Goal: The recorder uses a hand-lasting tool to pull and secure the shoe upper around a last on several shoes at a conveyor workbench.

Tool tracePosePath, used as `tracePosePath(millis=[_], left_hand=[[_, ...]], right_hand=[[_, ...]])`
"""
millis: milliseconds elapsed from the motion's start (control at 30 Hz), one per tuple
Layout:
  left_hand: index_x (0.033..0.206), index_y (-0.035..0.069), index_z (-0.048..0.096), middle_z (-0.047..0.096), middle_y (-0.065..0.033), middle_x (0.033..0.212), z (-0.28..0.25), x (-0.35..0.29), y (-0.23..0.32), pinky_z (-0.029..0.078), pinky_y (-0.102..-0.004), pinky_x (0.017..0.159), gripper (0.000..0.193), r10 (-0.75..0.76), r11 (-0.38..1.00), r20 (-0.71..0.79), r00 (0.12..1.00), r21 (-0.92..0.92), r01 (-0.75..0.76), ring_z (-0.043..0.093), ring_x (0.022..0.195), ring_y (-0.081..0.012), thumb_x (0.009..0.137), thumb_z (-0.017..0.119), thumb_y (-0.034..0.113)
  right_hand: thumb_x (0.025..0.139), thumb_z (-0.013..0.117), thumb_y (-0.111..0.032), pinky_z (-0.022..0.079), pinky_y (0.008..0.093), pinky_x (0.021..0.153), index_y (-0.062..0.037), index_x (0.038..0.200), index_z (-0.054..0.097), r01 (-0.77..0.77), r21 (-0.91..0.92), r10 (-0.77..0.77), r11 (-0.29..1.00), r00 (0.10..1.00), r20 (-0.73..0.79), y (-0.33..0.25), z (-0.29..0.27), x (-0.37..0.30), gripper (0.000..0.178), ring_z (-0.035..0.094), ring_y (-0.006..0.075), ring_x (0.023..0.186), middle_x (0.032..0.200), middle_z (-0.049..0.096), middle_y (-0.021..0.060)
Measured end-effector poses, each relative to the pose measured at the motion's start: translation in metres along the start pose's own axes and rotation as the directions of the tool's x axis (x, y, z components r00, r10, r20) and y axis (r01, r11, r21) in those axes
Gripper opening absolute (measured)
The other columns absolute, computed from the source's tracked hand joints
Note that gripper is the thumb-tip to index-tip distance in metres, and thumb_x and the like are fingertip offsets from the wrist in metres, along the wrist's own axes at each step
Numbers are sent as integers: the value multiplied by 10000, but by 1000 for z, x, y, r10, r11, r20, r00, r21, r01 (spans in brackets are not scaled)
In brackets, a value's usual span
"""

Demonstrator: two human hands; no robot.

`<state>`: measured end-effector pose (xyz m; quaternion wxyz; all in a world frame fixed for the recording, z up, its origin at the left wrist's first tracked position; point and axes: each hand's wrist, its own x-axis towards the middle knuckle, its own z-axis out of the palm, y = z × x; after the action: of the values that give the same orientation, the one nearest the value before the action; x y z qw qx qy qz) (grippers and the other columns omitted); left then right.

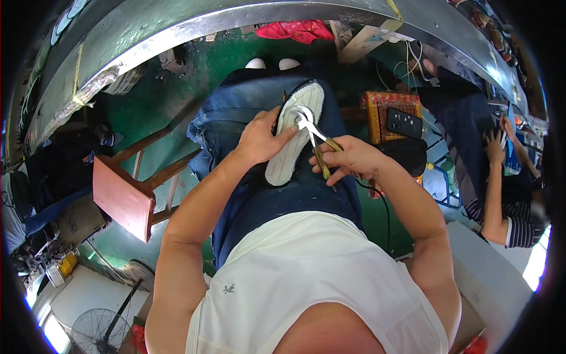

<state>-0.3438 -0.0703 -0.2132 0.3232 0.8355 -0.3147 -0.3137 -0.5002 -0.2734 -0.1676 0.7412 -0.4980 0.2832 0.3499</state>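
Here, two bare hands are handling one sole (pixel 287 153), which is lying at a slant on the person's lap (pixel 318 197), pale face up. The left hand (pixel 259 138) is holding its left edge, thumb bending over onto the face, the other fingers being partly hidden along the side. The right hand (pixel 352 156) is gripping one pair of pincers (pixel 306 123), fingers curling loosely around the two handles, which are standing apart. The metal head is sitting over the sole; whether its jaws are biting anything, I cannot tell.

Two white shoe tips (pixel 255 63) are showing beyond the knees, and one red cloth (pixel 295 30) is lying near one worktop (pixel 206 29). To the right, one phone (pixel 404 123) and one black pouch (pixel 407 156) are resting close together. One stool (pixel 124 194) is standing at left, one fan (pixel 100 330) below it. One co-worker (pixel 519 218) is sitting at far right.
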Motion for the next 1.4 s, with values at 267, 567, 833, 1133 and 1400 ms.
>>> tracePosePath(millis=[267,567,833,1133,1400], left_hand=[[1445,13,470,615,-272,1296,2,0,0,473,-445,1032,685,-3,1000,132,991,19,0,599,1209,-419,899,700,357],[1154,-20,655,670,-195,996,28,-45,-24,562,-387,821,423,12,947,-309,951,-303,-110,674,919,-349,793,786,159],[893,-11,694,669,-160,890,39,-49,-27,553,-372,723,188,228,943,-490,841,-104,-316,673,824,-315,745,778,67],[843,-1,697,658,-149,808,42,-58,-16,530,-369,649,107,117,937,-470,875,-240,-255,656,726,-307,782,744,74],[982,-23,656,699,-141,886,62,-52,-46,529,-343,677,110,-34,846,-403,915,-500,-188,674,742,-249,906,616,44]], right_hand=[[964,594,-170,506,319,580,5,976,653,105,-536,-251,838,946,-206,-5,11,17,185,664,171,665,791,696,96],[917,618,-131,544,383,770,63,1095,632,99,-809,-309,580,945,-106,-5,-1,-14,263,693,296,830,891,687,200],[816,633,61,484,444,1016,138,1349,480,101,-993,-577,57,815,50,2,17,-18,560,570,429,1153,1252,571,290],[774,611,19,558,430,855,172,1197,559,-52,-996,-88,-75,995,-45,-68,48,-16,452,641,399,1021,1042,642,223],[755,637,-46,567,466,757,117,937,684,5,-986,67,-169,998,-6,-93,47,-6,249,694,410,862,900,693,271]])
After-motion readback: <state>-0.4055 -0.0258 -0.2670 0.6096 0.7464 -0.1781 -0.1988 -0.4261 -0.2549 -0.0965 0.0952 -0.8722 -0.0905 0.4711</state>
